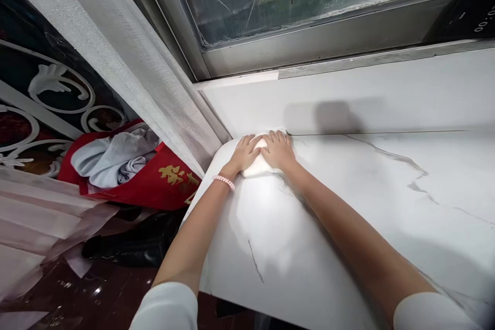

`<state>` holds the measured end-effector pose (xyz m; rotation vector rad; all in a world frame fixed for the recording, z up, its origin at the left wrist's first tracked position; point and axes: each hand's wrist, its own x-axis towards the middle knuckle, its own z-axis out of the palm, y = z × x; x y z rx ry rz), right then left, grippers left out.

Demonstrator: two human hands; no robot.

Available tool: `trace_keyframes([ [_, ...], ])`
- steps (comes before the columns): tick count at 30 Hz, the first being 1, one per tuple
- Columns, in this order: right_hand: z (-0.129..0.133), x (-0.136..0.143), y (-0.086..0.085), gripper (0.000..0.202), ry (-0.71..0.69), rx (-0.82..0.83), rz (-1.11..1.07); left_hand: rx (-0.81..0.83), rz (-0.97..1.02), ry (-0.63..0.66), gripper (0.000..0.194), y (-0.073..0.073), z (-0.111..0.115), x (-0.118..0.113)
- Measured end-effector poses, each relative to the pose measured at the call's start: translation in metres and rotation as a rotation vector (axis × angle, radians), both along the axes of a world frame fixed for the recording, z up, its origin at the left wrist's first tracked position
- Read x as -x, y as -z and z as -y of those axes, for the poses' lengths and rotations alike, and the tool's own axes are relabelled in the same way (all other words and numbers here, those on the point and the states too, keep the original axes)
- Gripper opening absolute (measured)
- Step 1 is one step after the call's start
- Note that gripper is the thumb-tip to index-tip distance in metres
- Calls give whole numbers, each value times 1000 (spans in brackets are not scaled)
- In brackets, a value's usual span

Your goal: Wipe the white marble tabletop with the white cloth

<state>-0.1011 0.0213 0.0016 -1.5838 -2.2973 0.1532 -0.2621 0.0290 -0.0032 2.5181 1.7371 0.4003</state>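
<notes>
A folded white cloth (258,166) lies on the white marble-patterned tabletop (278,258), close to the far edge by the wall. My left hand (245,154) rests flat on its left part, fingers stretched forward and slightly apart. On the right part lies my right hand (279,149), palm down with its fingers spread. The two thumbs come near each other over the middle of the cloth. Both hands press from above, and the cloth's underside is hidden. A pink coiled band (224,181) circles my left wrist.
A grey window frame (328,38) runs above the white wall panel. Left of the table hang a pale curtain (127,51), a red bag (170,185) with light clothes (119,152), and a black boot (131,242) lies below. A dark device with digits (469,13) stands upper right.
</notes>
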Motion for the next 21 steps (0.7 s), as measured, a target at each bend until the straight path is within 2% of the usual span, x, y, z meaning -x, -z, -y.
trace_keyframes([
  [5, -1, 37, -5, 52, -65, 13, -25, 61, -77, -79, 50, -4, 4, 34],
  [10, 23, 60, -6, 54, -161, 50, -34, 207, -157, -203, 54, -17, 39, 53],
  [13, 48, 63, -5, 55, -203, 42, -55, 201, -201, -192, 53, -22, 68, 57],
  [16, 78, 58, -4, 54, -225, 35, -87, 103, -237, -134, 51, -18, 104, 53],
  [21, 145, 23, -5, 53, -332, 53, -90, -86, -225, -238, 53, 1, 191, 18],
])
